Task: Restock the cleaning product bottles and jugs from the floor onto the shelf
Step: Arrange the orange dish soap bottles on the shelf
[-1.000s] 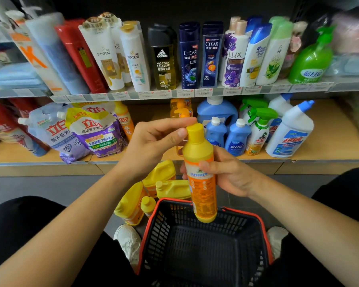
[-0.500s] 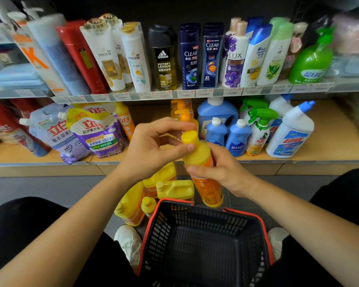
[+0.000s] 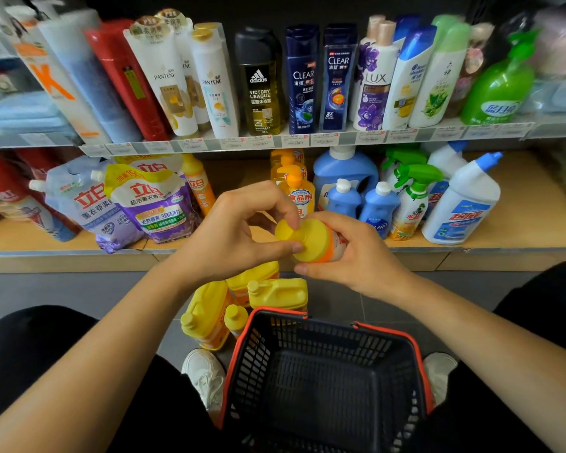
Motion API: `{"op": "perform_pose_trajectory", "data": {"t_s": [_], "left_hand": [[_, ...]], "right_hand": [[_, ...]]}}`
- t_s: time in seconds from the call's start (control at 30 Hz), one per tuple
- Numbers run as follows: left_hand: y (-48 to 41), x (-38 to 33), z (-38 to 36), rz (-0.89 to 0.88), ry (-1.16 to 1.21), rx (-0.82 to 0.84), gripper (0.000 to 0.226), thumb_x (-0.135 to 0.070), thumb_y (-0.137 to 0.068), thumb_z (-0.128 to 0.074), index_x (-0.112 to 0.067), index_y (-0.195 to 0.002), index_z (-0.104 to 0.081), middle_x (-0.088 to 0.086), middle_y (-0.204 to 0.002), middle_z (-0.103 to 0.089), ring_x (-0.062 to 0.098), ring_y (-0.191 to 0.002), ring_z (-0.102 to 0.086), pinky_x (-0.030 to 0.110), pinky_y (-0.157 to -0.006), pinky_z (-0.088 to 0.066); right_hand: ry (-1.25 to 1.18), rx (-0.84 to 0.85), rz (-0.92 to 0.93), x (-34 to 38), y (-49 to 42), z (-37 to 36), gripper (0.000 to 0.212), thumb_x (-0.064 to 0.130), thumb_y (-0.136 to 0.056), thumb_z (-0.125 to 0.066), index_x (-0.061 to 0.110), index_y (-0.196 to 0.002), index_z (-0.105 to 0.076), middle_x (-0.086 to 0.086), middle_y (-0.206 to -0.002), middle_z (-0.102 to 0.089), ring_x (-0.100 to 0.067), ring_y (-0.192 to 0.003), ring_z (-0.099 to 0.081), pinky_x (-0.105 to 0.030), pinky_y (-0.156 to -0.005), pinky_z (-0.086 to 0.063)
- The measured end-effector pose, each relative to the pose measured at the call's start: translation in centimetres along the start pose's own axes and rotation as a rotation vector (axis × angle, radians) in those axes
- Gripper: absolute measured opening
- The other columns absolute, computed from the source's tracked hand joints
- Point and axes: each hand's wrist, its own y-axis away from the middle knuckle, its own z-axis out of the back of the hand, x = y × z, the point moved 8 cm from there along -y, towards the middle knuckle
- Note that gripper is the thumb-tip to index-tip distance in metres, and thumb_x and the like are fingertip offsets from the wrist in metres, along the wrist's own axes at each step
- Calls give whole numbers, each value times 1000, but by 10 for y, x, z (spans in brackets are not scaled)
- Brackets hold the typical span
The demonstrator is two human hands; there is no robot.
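A yellow bottle [image 3: 314, 241] with an orange label points its cap toward me, held in front of the lower shelf [image 3: 520, 223]. My right hand [image 3: 356, 256] wraps the bottle's body. My left hand [image 3: 236, 233] pinches its yellow cap between thumb and fingers. On the floor below stand several yellow jugs and bottles: a lying jug [image 3: 280, 294], a tall jug [image 3: 206, 317] and a small bottle [image 3: 236, 318].
An empty black basket with a red rim [image 3: 324, 325] stands between my white shoes [image 3: 203, 377]. The lower shelf holds detergent pouches [image 3: 151, 204], orange pump bottles [image 3: 296, 188], blue jugs [image 3: 345, 173], spray bottles [image 3: 412, 201] and a white toilet cleaner [image 3: 461, 207]. Shampoos [image 3: 301, 80] fill the upper shelf.
The yellow bottle has tipped from upright to lying with its cap toward me and has moved up toward the shelf. My left hand has closed around the cap.
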Motion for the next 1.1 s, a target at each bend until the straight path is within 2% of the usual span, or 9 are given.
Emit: {"op": "perform_pose_trajectory", "data": {"t_s": [0.1, 0.33, 0.47, 0.57, 0.73, 0.9, 1.0, 1.1], "left_hand": [[0, -2, -3, -24, -4, 46, 16, -12, -82, -83, -9, -95, -75, 7, -103, -63, 24, -94, -64, 30, -71, -56], [2, 3, -6, 21, 26, 51, 20, -15, -81, -84, -12, -91, -67, 5, -100, -61, 25, -92, -62, 32, -66, -57], [3, 9, -6, 84, 133, 34, 32, -15, -80, -85, -18, -92, -55, 7, -99, -63, 27, -95, -65, 36, -64, -59], [3, 11, -7, 81, 102, 55, 25, -17, -81, -84, -15, -96, -64, 3, -101, -62, 25, -95, -63, 37, -65, -59], [3, 12, -11, 58, 92, 85, 14, -18, -83, -82, -17, -93, -73, 1, -103, -61, 25, -94, -63, 29, -68, -57], [3, 19, -9, 93, 110, -28, 20, -16, -83, -82, -15, -97, -68, 1, -102, -62, 25, -95, -64, 35, -71, -59], [4, 25, -11, 165, 196, -179, 32, -17, -84, -80, -14, -112, -65, 3, -105, -65, 24, -94, -66, 40, -71, -61], [1, 25, -18, 175, 175, -186, 39, -25, -88, -75, -14, -124, -66, 2, -113, -69, 22, -98, -69, 39, -77, -61]], "right_hand": [[-29, 40, 8, 2, -1, -2, 63, 34, -69, -91, 24, -125, -64, 8, -114, -68, -10, -107, -65, -33, -91, -55], [-103, 148, -21, 2, -1, -6, 56, 30, -70, -90, 32, -120, -65, 11, -107, -71, -4, -99, -67, -18, -82, -53], [-101, 169, -24, -1, -1, -7, 54, 33, -69, -90, 31, -118, -66, 11, -106, -71, -7, -99, -68, -21, -81, -55], [-103, 172, -16, -2, -1, -8, 55, 35, -69, -90, 30, -118, -66, 7, -106, -72, -8, -99, -68, -25, -83, -57], [-117, 178, -13, -5, -1, -10, 54, 30, -70, -90, 24, -119, -67, 3, -107, -72, -9, -98, -69, -24, -83, -56], [-129, 162, -6, -6, -5, -8, 49, 37, -71, -88, 33, -115, -67, 9, -105, -73, -5, -97, -69, -17, -79, -53], [-171, 139, -2, -5, -8, -4, 42, 38, -76, -85, 36, -114, -67, 12, -106, -73, -5, -98, -69, -15, -79, -50], [-211, 133, 9, -2, -10, -3, 34, 37, -80, -81, 42, -110, -67, 12, -106, -73, -6, -99, -69, -15, -80, -49]]}}
